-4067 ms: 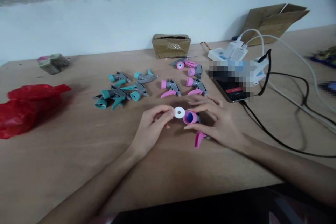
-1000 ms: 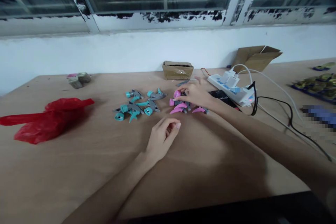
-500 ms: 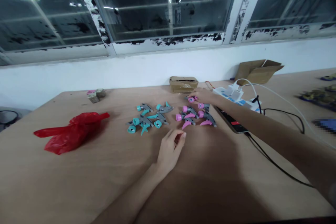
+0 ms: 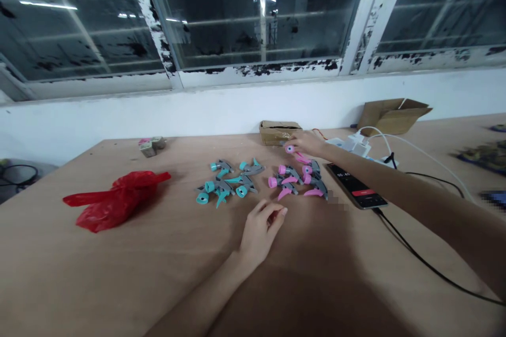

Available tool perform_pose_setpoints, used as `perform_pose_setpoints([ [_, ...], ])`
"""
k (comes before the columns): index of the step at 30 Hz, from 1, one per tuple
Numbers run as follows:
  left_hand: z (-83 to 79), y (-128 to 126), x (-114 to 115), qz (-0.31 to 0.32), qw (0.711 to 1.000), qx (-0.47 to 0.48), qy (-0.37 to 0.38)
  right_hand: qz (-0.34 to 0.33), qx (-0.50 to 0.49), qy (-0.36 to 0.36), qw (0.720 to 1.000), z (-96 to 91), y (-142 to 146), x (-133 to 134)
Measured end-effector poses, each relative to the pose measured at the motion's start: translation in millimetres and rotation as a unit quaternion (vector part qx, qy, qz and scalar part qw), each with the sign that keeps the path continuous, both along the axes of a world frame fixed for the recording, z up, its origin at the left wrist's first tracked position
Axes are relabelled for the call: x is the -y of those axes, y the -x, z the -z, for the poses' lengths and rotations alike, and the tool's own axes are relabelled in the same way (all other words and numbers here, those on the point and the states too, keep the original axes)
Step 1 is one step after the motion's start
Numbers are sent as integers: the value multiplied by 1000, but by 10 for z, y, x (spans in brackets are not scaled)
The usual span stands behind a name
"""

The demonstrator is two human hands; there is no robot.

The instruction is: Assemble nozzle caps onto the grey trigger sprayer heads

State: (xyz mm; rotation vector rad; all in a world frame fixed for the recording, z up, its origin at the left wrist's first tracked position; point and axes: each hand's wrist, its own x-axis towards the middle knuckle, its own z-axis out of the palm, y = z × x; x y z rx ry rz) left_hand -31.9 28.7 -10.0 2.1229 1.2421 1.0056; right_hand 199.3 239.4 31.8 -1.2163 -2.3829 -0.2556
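Observation:
My right hand (image 4: 306, 143) reaches far across the wooden table (image 4: 118, 263) and is closed on a pink-and-grey spray trigger head (image 4: 291, 149) beside the small cardboard box (image 4: 276, 131). Several more pink trigger heads (image 4: 296, 179) lie in a cluster just nearer to me. My left hand (image 4: 263, 231) rests on the table in front of that cluster, fingers loosely curled toward the thumb; whether anything is in them I cannot make out. A group of teal-and-grey trigger heads (image 4: 229, 183) lies to the left of the pink ones.
A red plastic bag (image 4: 114, 200) lies at the left. A phone (image 4: 356, 186) with a black cable, a white power strip (image 4: 351, 145) and an open cardboard box (image 4: 391, 113) sit at the right. A small grey-pink block (image 4: 152, 146) is at the far left by the wall.
Four seconds ago both hands held a white washer and a pink trigger head close to me. Since then my right hand set it with the others and reached to the far one; the view tilted up.

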Motion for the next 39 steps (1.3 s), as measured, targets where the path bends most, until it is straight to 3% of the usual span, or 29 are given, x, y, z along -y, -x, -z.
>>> perform_pose_setpoints([
  [4, -10, -3, 3, -5, 1000, 3, -5, 33, -62, -23, 997, -252, -167, 142],
  [7, -12, -8, 11, -6, 1000, 7, -7, 60, -130, -55, 988, -370, -305, 403],
  [10, -6, -27, 36, -2, 1000, 10, -11, 58, -199, -54, 977, -327, -380, 802],
  [13, -3, -66, 79, 11, 1000, 4, -19, -42, -327, 67, 942, -157, -347, 1242],
  [18, -18, -142, 150, 20, 999, -4, -32, -112, -241, 141, 954, 130, -103, 1765],
  [26, -36, -190, 168, 36, 999, 25, -23, -203, -131, 137, 961, 413, 213, 2016],
  [30, -7, -197, 145, 75, 994, 41, 70, -203, -155, 163, 953, 489, 211, 2137],
  [34, -7, -164, 99, 146, 970, 47, 187, -189, -158, 182, 952, 504, 194, 2222],
  [39, -25, -128, 68, 185, 951, 47, 241, -174, -174, 189, 950, 526, 177, 2287],
])
